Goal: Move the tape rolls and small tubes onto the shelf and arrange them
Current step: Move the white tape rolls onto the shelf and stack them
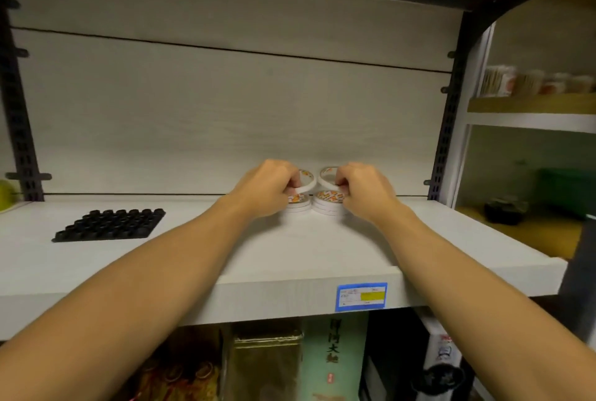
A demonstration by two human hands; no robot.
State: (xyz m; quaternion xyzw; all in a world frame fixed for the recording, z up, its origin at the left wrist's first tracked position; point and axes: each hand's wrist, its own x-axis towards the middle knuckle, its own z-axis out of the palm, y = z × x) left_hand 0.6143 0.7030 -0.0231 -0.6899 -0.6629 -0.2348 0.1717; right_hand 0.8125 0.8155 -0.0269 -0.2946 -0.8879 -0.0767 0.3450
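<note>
Head view | left hand (pixel 269 187) pinches tilted tape roll (pixel 305 183) above left stack (pixel 298 205) | right hand (pixel 362 189) pinches tilted roll (pixel 327 178) above right stack (pixel 330 205) | shelf (pixel 290 258)

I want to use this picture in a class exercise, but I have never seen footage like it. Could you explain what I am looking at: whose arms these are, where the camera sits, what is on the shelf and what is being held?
There is no machine here. A person wears a camera on the head, so you see their own bare arms reaching forward. The left hand and the right hand each hold a white tape roll, tilted, above two short stacks of tape rolls on a pale shelf. To the left lies a black tray of small tubes. A blue price label sticks to the shelf's front edge.
</note>
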